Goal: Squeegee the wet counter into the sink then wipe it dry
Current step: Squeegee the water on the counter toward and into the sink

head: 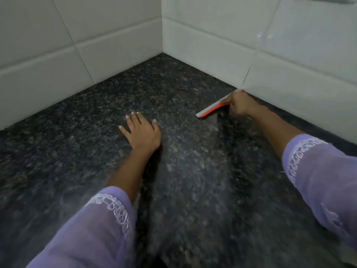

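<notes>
The right hand (238, 105) holds the squeegee (212, 108) with closed fingers, far out near the back corner of the counter (193, 180), and the far end of the tool touches the foot of the tiled wall (289, 70) on the right. The blade lies on the dark speckled stone, and its orange and grey edge points to the left and toward the person. The left hand (142, 133) holds nothing; it lies flat on the counter with the fingers spread, well apart from the squeegee, and I think it supports the body during the long reach. Both arms wear light purple sleeves (100, 229) with white embroidery. The sink is not in view, so I cannot tell in which direction the water must go. The step in hand seems to be the start of a pull from the wall. To do it well, the blade should keep full contact with the stone over its whole length, with a small tilt and even pressure, so that no strip of water stays behind. The pull should be one long, steady movement toward the sink, not many short ones. The left hand should move out of the way first, because the blade will otherwise push the water against it. The next pull should overlap this one a little.
</notes>
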